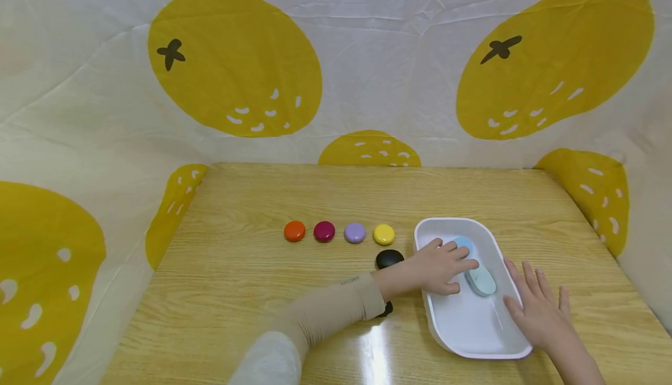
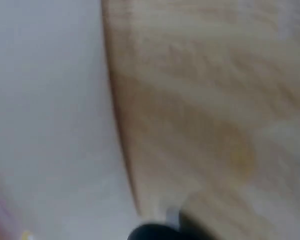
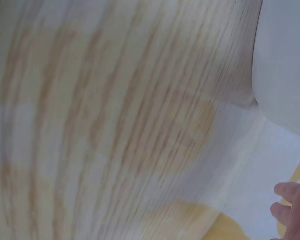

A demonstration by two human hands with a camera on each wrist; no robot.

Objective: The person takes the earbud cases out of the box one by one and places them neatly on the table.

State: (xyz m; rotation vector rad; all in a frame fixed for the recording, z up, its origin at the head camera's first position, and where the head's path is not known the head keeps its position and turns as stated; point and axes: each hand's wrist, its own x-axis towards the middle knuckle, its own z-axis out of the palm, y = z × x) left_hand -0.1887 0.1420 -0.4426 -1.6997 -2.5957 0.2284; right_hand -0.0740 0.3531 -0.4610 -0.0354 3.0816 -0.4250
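Note:
My left hand [image 1: 441,267] reaches into a white tray [image 1: 446,339], its fingers spread over the tray floor. A light blue disc [image 1: 463,245] lies just beyond those fingers. One fingertip overlaps the edge of a pale mint, rounded piece [image 1: 483,283] nearer the right wall. Along the tray's right rim, my right hand [image 1: 543,312] rests with its fingers extended. The left wrist view has the tray's outer wall [image 2: 50,110] on its left side. In the right wrist view, fingers [image 3: 289,192] show at the right edge, below the tray wall.
Left of the tray, orange [image 1: 294,231], dark magenta [image 1: 324,231], lavender [image 1: 354,233] and yellow [image 1: 384,234] discs form a row on the wooden table [image 1: 236,291]. A black round piece [image 1: 389,258] and another dark thing [image 1: 387,309] are partly covered by the left forearm. Patterned cloth [image 1: 367,70] surrounds the table.

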